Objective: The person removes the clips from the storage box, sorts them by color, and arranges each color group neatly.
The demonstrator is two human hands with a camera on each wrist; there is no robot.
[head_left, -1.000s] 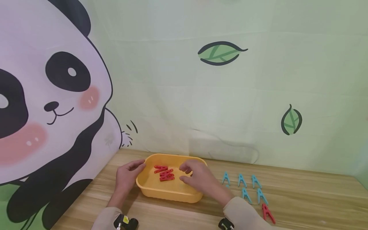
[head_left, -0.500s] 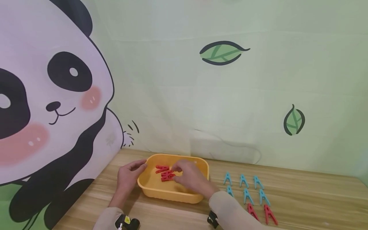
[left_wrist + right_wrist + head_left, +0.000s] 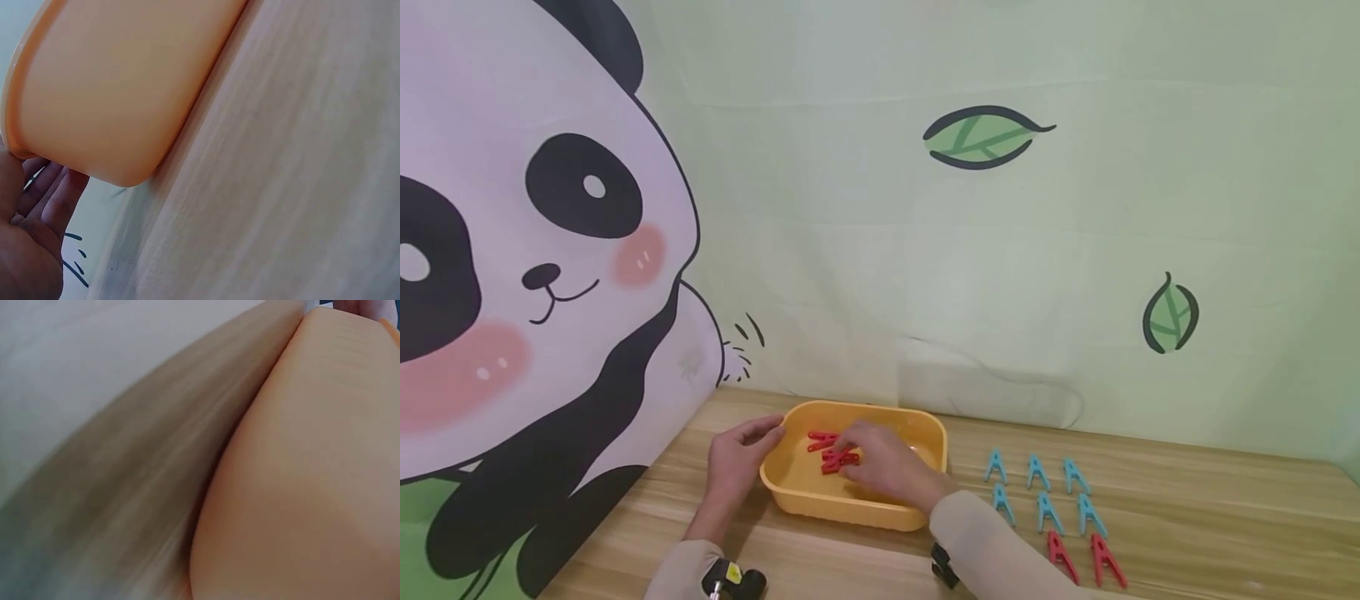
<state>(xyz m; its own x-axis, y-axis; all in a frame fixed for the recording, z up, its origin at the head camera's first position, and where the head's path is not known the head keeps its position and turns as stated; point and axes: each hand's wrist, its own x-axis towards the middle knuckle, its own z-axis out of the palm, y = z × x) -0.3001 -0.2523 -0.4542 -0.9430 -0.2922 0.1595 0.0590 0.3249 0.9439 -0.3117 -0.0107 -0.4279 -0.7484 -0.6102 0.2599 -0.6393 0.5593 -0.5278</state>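
Note:
A yellow tub (image 3: 850,510) stands on the table with several red clothespins (image 3: 838,460) lying inside. My left hand (image 3: 735,462) holds the tub's left end. In the left wrist view the fingers (image 3: 62,200) of that hand lie against the outer wall, near the rim. My right hand (image 3: 887,462) reaches down into the tub at the red clothespins, thumb and forefinger apart around them; part of the pile is hidden under it. To the right of the tub, several blue clothespins (image 3: 1047,512) lie in two rows, with two red clothespins (image 3: 1105,560) in front of them.
The wooden table (image 3: 1225,525) runs back to a pale green cloth backdrop (image 3: 1037,250) with printed leaves. A panda picture (image 3: 587,333) covers the left side. The right wrist view shows mostly the tub's outer wall (image 3: 300,456).
My right hand has moved left inside the tub, from beside the red clothespins to over them. More clothespins on the table are uncovered by the sleeve. The left hand stays at the tub.

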